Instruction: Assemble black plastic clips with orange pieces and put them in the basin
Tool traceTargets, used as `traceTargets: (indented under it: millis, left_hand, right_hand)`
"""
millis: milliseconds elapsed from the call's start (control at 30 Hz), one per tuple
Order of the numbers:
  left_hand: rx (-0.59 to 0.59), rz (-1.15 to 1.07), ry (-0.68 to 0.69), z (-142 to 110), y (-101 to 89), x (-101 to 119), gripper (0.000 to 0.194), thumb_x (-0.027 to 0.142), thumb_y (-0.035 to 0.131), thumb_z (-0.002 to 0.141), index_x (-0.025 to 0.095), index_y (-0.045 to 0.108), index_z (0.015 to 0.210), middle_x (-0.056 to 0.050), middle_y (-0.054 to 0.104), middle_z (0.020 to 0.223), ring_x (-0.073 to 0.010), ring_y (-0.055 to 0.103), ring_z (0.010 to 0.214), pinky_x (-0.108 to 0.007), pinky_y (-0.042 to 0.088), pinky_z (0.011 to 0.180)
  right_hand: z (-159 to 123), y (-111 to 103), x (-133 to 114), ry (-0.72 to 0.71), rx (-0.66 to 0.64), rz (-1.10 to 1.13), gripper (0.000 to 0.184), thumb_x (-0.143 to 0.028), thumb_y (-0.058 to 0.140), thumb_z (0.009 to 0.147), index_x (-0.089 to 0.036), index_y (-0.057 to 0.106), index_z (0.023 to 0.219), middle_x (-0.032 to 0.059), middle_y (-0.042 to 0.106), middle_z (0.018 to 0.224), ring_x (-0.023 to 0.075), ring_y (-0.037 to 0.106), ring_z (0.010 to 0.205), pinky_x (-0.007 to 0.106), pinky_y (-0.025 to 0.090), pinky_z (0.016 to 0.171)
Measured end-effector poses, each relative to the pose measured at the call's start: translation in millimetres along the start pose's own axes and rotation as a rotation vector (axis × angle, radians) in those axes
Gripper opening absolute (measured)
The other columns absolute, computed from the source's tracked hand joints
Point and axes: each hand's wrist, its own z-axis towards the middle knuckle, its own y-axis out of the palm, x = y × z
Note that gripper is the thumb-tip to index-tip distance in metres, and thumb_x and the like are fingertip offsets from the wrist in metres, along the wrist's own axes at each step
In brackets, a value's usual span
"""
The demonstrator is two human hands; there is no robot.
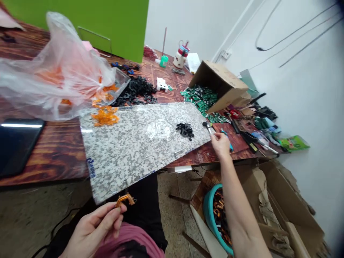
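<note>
**Risking a Drop**

Pinching a bent orange part (125, 197) in the left hand (98, 223), thumb against fingers, over the lap (145, 209), just beyond the speckled slab (120, 154). Gripping a slim dark-tipped tool (209, 127) in the right hand (220, 144) by the slab's right end. Might lose the part through a slackened pinch; might scatter nearby black pieces (185, 131) by sweeping wide.

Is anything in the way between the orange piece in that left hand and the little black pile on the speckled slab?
Nothing visible stands there: the way from the orange piece in the left hand crosses the near edge of the slab, then its speckled top, to the little black pile.
</note>
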Motion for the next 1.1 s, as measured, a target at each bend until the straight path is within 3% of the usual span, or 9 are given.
traceTargets:
  millis: [100, 200, 333, 433, 500, 600, 800, 967, 1100]
  left_hand:
    - [-0.038, -0.136, -0.114, -7.7, 3.5, -0.8, 0.042, 0.055, 0.07, 0.067, 0.014, 0.066, 0.077, 0.004, 0.055, 0.049, -0.0059, 0.046, 0.038, -0.015, 0.031, 0.036]
    - [-0.008, -0.24, -0.129, -7.1, 5.1, 0.8, 0.042, 0.052, 0.071, 0.067, 0.012, 0.065, 0.077, 0.004, 0.053, 0.049, -0.0051, 0.044, 0.037, -0.014, 0.026, 0.034]
    - [0.025, -0.306, -0.113, -3.1, 4.5, -1.7, 0.042, 0.05, 0.072, 0.067, 0.011, 0.066, 0.079, 0.003, 0.055, 0.053, -0.0051, 0.046, 0.038, -0.014, 0.026, 0.034]
    - [0.019, -0.316, -0.091, -2.2, 4.5, -4.1, 0.041, 0.049, 0.072, 0.068, 0.01, 0.066, 0.079, 0.003, 0.057, 0.054, -0.005, 0.048, 0.039, -0.014, 0.027, 0.035]
    - [-0.006, -0.311, -0.068, -2.3, 4.7, -4.4, 0.041, 0.049, 0.072, 0.068, 0.01, 0.067, 0.079, 0.003, 0.057, 0.054, -0.0052, 0.049, 0.04, -0.015, 0.027, 0.036]
    - [-0.019, -0.309, -0.036, -1.6, 5.0, -3.2, 0.041, 0.048, 0.072, 0.068, 0.009, 0.067, 0.079, 0.002, 0.057, 0.053, -0.0057, 0.05, 0.04, -0.015, 0.027, 0.036]
    - [0.041, -0.371, -0.005, 3.8, 7.9, -6.1, 0.041, 0.049, 0.072, 0.067, 0.01, 0.067, 0.078, 0.003, 0.057, 0.05, -0.0055, 0.048, 0.037, -0.015, 0.027, 0.033]
    - [0.053, -0.418, 0.014, 6.8, 11.6, -10.9, 0.039, 0.047, 0.071, 0.068, 0.01, 0.067, 0.079, 0.002, 0.059, 0.053, -0.0069, 0.053, 0.038, -0.014, 0.027, 0.032]
    - [0.066, -0.43, 0.027, 7.7, 13.2, -10.3, 0.037, 0.046, 0.072, 0.067, 0.01, 0.067, 0.077, 0.002, 0.059, 0.054, -0.0076, 0.054, 0.039, -0.014, 0.027, 0.031]
  right_hand:
    - [8.8, -2.7, 28.1, 0.115, -0.023, -0.092, 0.016, -0.03, 0.067, 0.065, -0.015, 0.06, 0.063, 0.0157, 0.062, 0.073, 0.0279, 0.058, 0.077, 0.04, 0.038, 0.07]
    - [10.2, 1.0, 41.8, 0.147, -0.064, -0.122, 0.021, -0.027, 0.067, 0.064, -0.023, 0.051, 0.052, 0.0043, 0.049, 0.053, 0.0232, 0.053, 0.062, 0.039, 0.032, 0.064]
    - [9.7, 4.5, 36.4, 0.133, -0.05, -0.113, 0.031, -0.019, 0.065, 0.064, -0.027, 0.042, 0.044, -0.0058, 0.031, 0.044, 0.0137, 0.033, 0.045, 0.038, 0.028, 0.059]
    - [-4.2, 0.8, 18.8, 0.096, -0.005, -0.08, 0.027, -0.021, 0.064, 0.067, -0.027, 0.044, 0.049, -0.0042, 0.033, 0.046, 0.0122, 0.029, 0.044, 0.038, 0.028, 0.057]
    - [-26.5, -3.9, 2.3, 0.061, -0.031, -0.027, 0.022, -0.032, 0.065, 0.07, -0.025, 0.049, 0.057, -0.0003, 0.042, 0.05, 0.0136, 0.036, 0.045, 0.036, 0.03, 0.054]
    - [-79.8, -12.9, -28.2, -0.038, -0.22, 0.126, 0.025, -0.048, 0.055, 0.08, -0.023, 0.058, 0.075, 0.0023, 0.052, 0.059, 0.0141, 0.047, 0.047, 0.029, 0.036, 0.047]
    - [-186.5, -25.5, -86.5, -0.606, -0.633, 0.283, 0.016, -0.03, 0.046, 0.091, -0.021, 0.058, 0.099, -0.0019, 0.053, 0.065, 0.0101, 0.049, 0.05, 0.02, 0.04, 0.046]
    - [-221.5, -14.8, -90.5, -0.767, -0.838, 0.275, 0.014, -0.022, 0.041, 0.094, -0.02, 0.052, 0.103, 0.0004, 0.059, 0.077, 0.0105, 0.057, 0.064, 0.018, 0.045, 0.059]
    - [-228.1, -8.2, -79.6, -0.807, -0.847, 0.22, 0.013, -0.023, 0.041, 0.095, -0.021, 0.05, 0.104, 0.001, 0.06, 0.079, 0.0116, 0.06, 0.066, 0.02, 0.046, 0.062]
